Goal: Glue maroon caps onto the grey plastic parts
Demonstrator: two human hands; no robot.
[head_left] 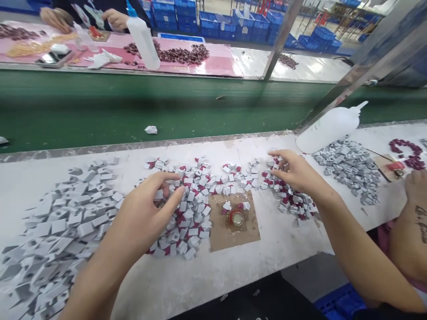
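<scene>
My left hand (pixel 150 209) is over the left edge of a pile of grey-white pieces with dark red parts (pixel 191 218), thumb and forefinger apart, nothing between them. To the right, my right hand (pixel 290 171) has its fingers spread at a smaller pile of such pieces (pixel 290 200); its fingertips are close to them, and contact cannot be made out. Between the hands lies a brown cardboard square (pixel 233 240) bearing a small round red item with a metallic top (pixel 236 218) and a few pieces. Plain grey pieces (pixel 60 226) form a large heap at the left.
A white squeeze bottle (pixel 330 129) leans at the right beside more grey pieces (pixel 350 169). Another person's arm (pixel 413 218) is at the right edge. Beyond the green belt (pixel 116 111), a person's hands (pixel 115 20) work at a pink-covered table (pixel 220 62). A metal post (pixel 282 40) rises there.
</scene>
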